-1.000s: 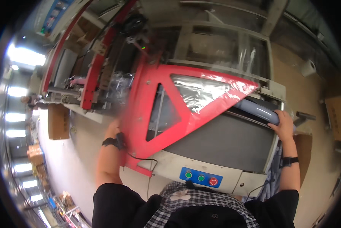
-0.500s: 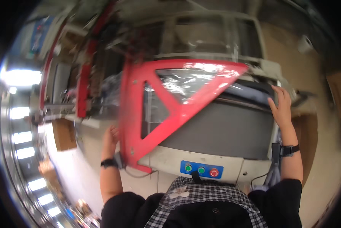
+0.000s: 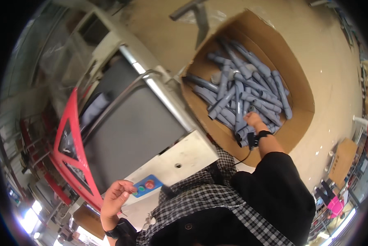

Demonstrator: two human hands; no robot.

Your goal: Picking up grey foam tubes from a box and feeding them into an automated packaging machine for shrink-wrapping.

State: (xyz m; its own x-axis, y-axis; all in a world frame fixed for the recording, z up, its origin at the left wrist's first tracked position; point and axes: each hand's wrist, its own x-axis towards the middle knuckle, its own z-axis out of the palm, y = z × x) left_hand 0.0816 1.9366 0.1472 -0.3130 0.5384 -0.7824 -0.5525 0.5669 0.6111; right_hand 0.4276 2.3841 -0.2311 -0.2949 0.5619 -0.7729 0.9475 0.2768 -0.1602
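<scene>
My right hand is down in a large cardboard box, its fingers closed at the end of a grey tube among many others. The grey tubes lie in a loose, criss-crossed heap. My left hand is raised beside a blue control panel, with bent fingers, the thumb apart and nothing seen in it. Its fingertips overlap the panel's green-button end in view; whether they touch it I cannot tell. The red button is uncovered.
A machine with a flat grey bed stands left of the box, its red triangular frame on the far left side. A wrapped grey bundle rests behind a metal bar on it. A grey metal stand is beyond the box.
My view has swung right, bringing the box of tubes into sight. My right hand has left the machine's right edge and reached into the box. My left hand is now by the control panel.
</scene>
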